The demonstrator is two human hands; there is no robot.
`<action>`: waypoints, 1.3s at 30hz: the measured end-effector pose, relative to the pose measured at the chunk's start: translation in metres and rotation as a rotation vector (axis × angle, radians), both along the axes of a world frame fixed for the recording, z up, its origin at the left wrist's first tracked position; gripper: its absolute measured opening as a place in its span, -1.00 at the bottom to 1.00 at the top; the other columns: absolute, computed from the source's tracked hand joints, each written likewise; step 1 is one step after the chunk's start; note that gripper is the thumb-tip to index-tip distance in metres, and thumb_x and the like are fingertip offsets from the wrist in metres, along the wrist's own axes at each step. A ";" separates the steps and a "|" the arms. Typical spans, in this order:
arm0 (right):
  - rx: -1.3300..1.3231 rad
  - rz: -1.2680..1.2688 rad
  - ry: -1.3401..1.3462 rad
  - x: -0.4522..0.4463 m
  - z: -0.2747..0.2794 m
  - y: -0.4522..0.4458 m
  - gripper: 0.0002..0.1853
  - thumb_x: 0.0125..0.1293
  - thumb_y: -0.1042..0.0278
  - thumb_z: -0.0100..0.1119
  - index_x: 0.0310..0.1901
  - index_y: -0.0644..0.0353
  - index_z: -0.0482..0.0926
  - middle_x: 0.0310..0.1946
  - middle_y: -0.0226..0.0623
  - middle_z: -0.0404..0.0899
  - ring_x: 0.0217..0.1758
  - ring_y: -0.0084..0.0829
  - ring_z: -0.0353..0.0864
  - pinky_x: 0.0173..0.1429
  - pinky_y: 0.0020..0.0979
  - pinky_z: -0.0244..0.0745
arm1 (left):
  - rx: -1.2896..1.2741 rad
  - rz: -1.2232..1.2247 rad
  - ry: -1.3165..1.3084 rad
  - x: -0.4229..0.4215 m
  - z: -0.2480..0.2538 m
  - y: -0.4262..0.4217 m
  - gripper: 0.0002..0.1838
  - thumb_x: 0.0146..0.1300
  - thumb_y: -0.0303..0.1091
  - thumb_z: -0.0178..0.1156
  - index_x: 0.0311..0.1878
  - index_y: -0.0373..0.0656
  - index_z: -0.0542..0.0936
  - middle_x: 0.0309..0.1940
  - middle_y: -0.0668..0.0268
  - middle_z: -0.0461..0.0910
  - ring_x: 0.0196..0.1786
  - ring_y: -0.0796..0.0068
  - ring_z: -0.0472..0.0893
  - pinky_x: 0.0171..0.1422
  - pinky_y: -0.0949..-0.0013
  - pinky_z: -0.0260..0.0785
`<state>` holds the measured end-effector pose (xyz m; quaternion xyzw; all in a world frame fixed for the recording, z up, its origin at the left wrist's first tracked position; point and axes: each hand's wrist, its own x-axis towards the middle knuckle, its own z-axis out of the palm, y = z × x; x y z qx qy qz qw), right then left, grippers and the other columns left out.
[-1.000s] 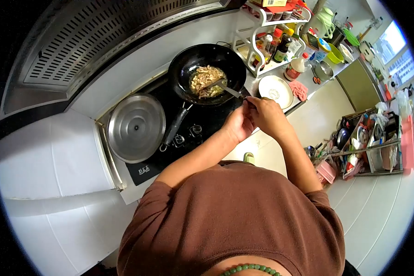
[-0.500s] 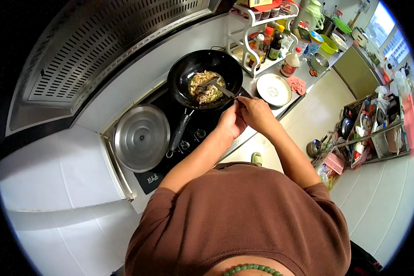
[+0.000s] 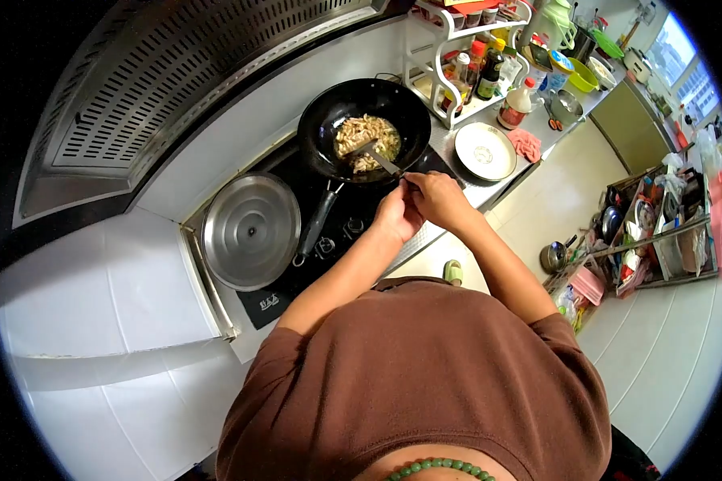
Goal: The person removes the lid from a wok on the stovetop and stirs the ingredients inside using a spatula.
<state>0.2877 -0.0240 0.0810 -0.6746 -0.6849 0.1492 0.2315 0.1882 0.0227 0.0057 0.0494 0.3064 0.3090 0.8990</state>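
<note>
A black wok [image 3: 317,120] sits on the stove with small pieces of cooked food [image 3: 364,132], maybe meat, in oil. A spatula [image 3: 388,165] reaches into the wok, its blade resting in the food. My right hand [image 3: 439,198] is closed around the spatula's handle, just outside the near rim. Against it, my left hand [image 3: 399,212] is closed, fingertips meeting those of the right; what they pinch is hidden. The wok's long black handle [image 3: 321,220] points toward me, held by neither hand.
A round metal lid [image 3: 253,232] lies on the black cooktop [image 3: 266,307] at left. Right of the wok are a white plate [image 3: 486,152], a pink cloth [image 3: 526,145] and a sauce bottle [image 3: 517,106]. Behind stands a white rack [image 3: 449,76] with several bottles. A range hood [image 3: 192,88] hangs above left.
The view has shifted slightly. My hands have drawn a little closer to me and left relative to the wok, the spatula moving with them. The food has been pushed about.
</note>
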 end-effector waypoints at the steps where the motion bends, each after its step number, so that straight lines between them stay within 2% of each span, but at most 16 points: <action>1: 0.000 -0.022 -0.003 -0.002 -0.008 0.003 -0.67 0.13 0.37 0.02 -0.06 0.21 0.56 -0.34 0.03 0.57 -0.26 0.01 0.54 -0.14 -0.10 0.45 | -0.003 -0.008 0.004 -0.002 -0.005 0.003 -0.70 0.44 -0.14 -0.21 -0.07 -0.06 0.48 -0.09 0.42 0.53 -0.04 0.48 0.52 0.08 0.36 0.39; 4: -0.038 0.004 -0.035 -0.005 -0.019 0.007 -0.65 0.15 0.36 -0.02 -0.01 0.10 0.55 -0.27 -0.02 0.56 -0.23 0.01 0.58 -0.15 -0.11 0.50 | 0.006 -0.018 0.011 -0.006 -0.007 0.002 -0.71 0.43 -0.15 -0.19 -0.06 -0.03 0.48 -0.09 0.41 0.54 -0.04 0.47 0.52 0.07 0.34 0.40; 5: -0.023 0.008 -0.044 -0.006 -0.018 0.004 -0.68 0.16 0.35 -0.04 -0.06 0.10 0.57 -0.29 -0.02 0.56 -0.24 0.01 0.58 -0.16 -0.11 0.49 | 0.007 -0.016 0.007 -0.007 -0.007 0.001 -0.72 0.43 -0.15 -0.20 -0.06 -0.01 0.48 -0.08 0.41 0.54 -0.04 0.46 0.52 0.06 0.31 0.41; 9: -0.040 0.017 -0.058 -0.001 -0.004 -0.006 -0.76 0.14 0.35 -0.03 -0.18 0.12 0.58 -0.33 -0.03 0.57 -0.25 0.01 0.57 -0.19 -0.09 0.49 | -0.012 -0.025 -0.024 -0.006 -0.003 -0.010 -0.72 0.42 -0.14 -0.19 -0.06 -0.01 0.49 -0.08 0.40 0.55 -0.04 0.46 0.53 0.06 0.30 0.42; 12: -0.074 0.011 -0.072 -0.001 -0.005 -0.006 -0.73 0.13 0.35 -0.01 -0.14 0.12 0.58 -0.32 -0.02 0.57 -0.24 0.01 0.58 -0.17 -0.10 0.49 | -0.013 -0.030 -0.037 -0.002 -0.008 -0.008 -0.70 0.43 -0.12 -0.19 -0.07 -0.04 0.49 -0.12 0.45 0.55 -0.07 0.48 0.53 0.06 0.37 0.40; 15: 0.033 -0.031 -0.023 -0.003 -0.012 0.000 -0.67 0.12 0.38 0.02 -0.07 0.19 0.57 -0.39 0.02 0.57 -0.24 -0.01 0.54 -0.13 -0.10 0.44 | 0.024 -0.042 -0.007 -0.003 -0.006 0.000 -0.68 0.44 -0.11 -0.21 -0.03 -0.05 0.47 -0.07 0.43 0.53 -0.03 0.47 0.51 0.10 0.34 0.38; 20: 0.141 -0.067 0.034 -0.001 -0.010 -0.001 -0.65 0.10 0.41 0.02 -0.05 0.22 0.56 -0.35 0.03 0.57 -0.23 0.01 0.55 -0.11 -0.11 0.45 | 0.057 -0.012 0.018 0.002 0.018 0.003 -0.65 0.45 -0.08 -0.24 -0.02 -0.04 0.47 -0.06 0.39 0.52 0.01 0.42 0.49 0.15 0.28 0.34; 22: 0.132 -0.079 0.009 0.001 -0.007 0.006 -0.65 0.11 0.40 0.00 -0.04 0.20 0.56 -0.30 0.03 0.57 -0.20 0.03 0.57 -0.11 -0.12 0.49 | 0.064 -0.046 0.042 0.007 0.010 0.015 -0.65 0.44 -0.05 -0.24 -0.02 -0.02 0.46 -0.05 0.40 0.52 0.00 0.42 0.50 0.13 0.27 0.35; 27: 0.027 -0.046 0.024 0.001 -0.027 0.021 -0.66 0.10 0.41 0.00 -0.07 0.18 0.56 -0.28 0.03 0.59 -0.18 0.02 0.57 -0.11 -0.10 0.48 | 0.015 -0.048 0.073 0.006 -0.009 0.026 -0.65 0.43 -0.03 -0.24 -0.01 0.02 0.46 -0.06 0.42 0.54 -0.01 0.43 0.52 0.07 0.28 0.40; 32: 0.121 -0.053 0.094 0.001 -0.020 0.015 -0.69 0.09 0.41 0.02 -0.10 0.17 0.58 -0.31 0.05 0.58 -0.21 0.02 0.57 -0.09 -0.11 0.49 | 0.054 -0.029 0.100 0.004 -0.002 0.020 -0.65 0.43 -0.03 -0.24 0.00 0.03 0.46 -0.01 0.44 0.53 0.03 0.46 0.51 0.10 0.28 0.39; 37: 0.195 -0.050 0.046 0.005 -0.023 0.036 -0.67 0.09 0.41 0.01 -0.09 0.23 0.56 -0.31 0.01 0.59 -0.17 -0.02 0.56 -0.09 -0.10 0.47 | 0.090 0.028 0.098 0.015 0.007 0.041 -0.63 0.43 -0.02 -0.23 0.02 -0.01 0.45 0.00 0.38 0.52 0.05 0.42 0.50 0.13 0.23 0.38; 39: 0.209 -0.063 0.031 0.004 -0.031 0.048 -0.69 0.08 0.41 0.00 -0.12 0.23 0.57 -0.31 0.01 0.59 -0.17 -0.01 0.56 -0.09 -0.10 0.47 | 0.064 0.008 0.140 0.016 0.005 0.050 -0.60 0.45 -0.03 -0.30 0.05 -0.02 0.44 0.04 0.39 0.49 0.07 0.41 0.48 0.13 0.25 0.37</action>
